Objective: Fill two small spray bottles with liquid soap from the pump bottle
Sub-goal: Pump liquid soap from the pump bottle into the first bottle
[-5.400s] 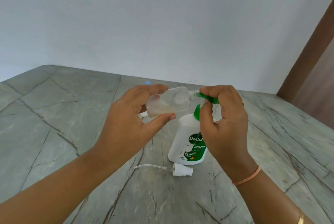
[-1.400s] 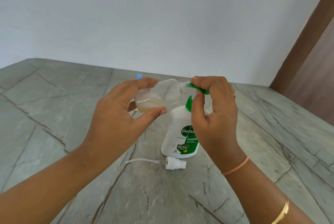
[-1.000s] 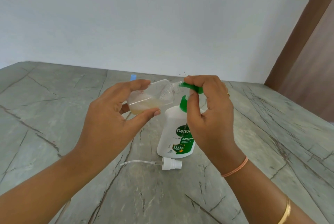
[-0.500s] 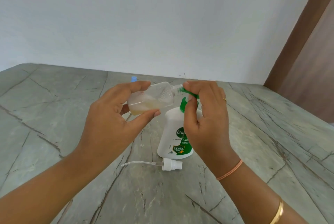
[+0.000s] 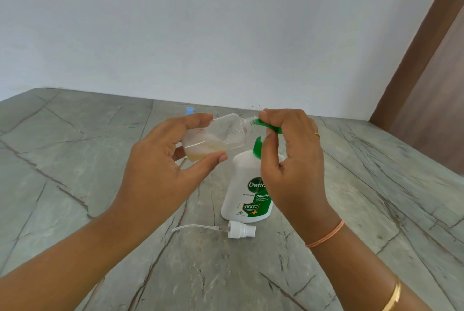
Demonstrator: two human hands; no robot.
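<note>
The left hand (image 5: pixel 160 167) is gripping a small spray bottle (image 5: pixel 216 137) between thumb and fingers, holding it above the counter (image 5: pixel 75 160), tilted almost onto its side with its open neck meeting the green spout. The right hand (image 5: pixel 288 165) is curling over the green pump head (image 5: pixel 266 127) of the white pump bottle (image 5: pixel 241 177), which is standing on the counter just below. The small bottle is showing clear plastic and rounded shoulders, with pale yellow soap pooling at its base and bubbles clinging inside. A white spray cap (image 5: pixel 241 231) with a thin tube is lying on the grey veined stone in front.
</note>
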